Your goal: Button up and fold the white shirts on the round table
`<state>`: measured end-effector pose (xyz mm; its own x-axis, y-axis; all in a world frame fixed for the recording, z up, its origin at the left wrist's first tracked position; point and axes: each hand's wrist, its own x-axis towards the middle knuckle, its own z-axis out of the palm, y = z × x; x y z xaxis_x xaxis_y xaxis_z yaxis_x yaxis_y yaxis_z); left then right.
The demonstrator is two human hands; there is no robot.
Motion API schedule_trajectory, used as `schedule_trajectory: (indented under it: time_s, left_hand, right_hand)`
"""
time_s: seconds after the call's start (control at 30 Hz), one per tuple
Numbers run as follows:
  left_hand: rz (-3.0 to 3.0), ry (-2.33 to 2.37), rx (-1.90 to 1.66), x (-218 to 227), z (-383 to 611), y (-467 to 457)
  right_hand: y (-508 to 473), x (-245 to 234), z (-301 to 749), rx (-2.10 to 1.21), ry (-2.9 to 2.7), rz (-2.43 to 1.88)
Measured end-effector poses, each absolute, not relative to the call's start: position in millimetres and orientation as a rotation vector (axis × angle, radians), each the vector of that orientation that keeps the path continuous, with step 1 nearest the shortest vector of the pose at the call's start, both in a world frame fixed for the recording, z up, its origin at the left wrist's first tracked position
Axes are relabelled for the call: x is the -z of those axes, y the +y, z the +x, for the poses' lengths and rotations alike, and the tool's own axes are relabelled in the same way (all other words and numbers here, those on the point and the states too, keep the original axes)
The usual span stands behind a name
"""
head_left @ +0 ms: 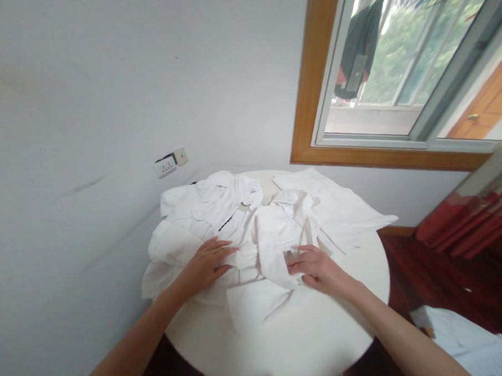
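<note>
A heap of crumpled white garments (252,226) covers the far half of a round white table (307,340). My left hand (206,263) lies flat on the cloth at the heap's left side, fingers stretched out toward the middle. My right hand (316,265) rests on the cloth at the right side, fingers extended and pressing a white fold near the heap's centre. Neither hand grips anything. One white piece (339,206) spreads flatter toward the table's right edge.
A grey wall stands close on the left with a socket plate (169,162). A wood-framed window (396,76) is at the back right. Red fabric (472,222) and dark red floor lie to the right. White cloth (469,339) lies at the lower right.
</note>
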<state>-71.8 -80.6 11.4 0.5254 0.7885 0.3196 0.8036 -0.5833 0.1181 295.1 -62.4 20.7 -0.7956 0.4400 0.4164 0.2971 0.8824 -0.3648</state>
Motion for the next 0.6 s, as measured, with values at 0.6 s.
schedule_trajectory:
  time_s: [0.6]
  left_hand:
    - [-3.029,-1.479,1.12,-90.0,62.7,-127.9]
  right_hand:
    - [-49.4,-44.5,407.1,-0.296,-2.274,-0.989]
